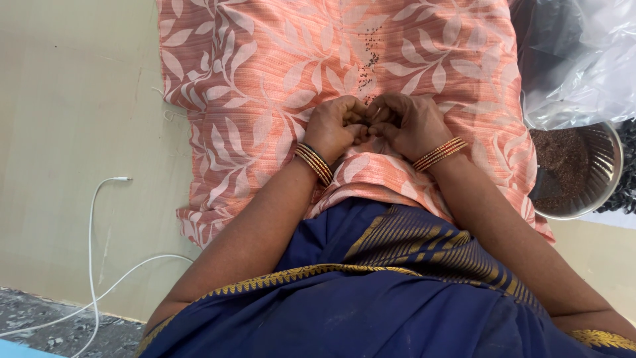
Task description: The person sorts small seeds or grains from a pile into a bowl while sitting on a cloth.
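Two hands meet fingertip to fingertip over a leaf-print cushion.

At the far left a thin white cable curls across the smooth pale floor. Next comes the soft, ribbed salmon cushion with its cream leaf pattern. The left hand rests on it, fingers curled in tight, pinching something too small to make out. Striped bangles ring that wrist. Just above the knuckles a scatter of tiny dark beads dots the fabric. The right hand presses against the left, fingers bent closed the same way, with gold bangles on its wrist. Below lies navy cloth with a woven gold border. At the far right sits a round steel bowl of fine brown grains under crinkled clear plastic.
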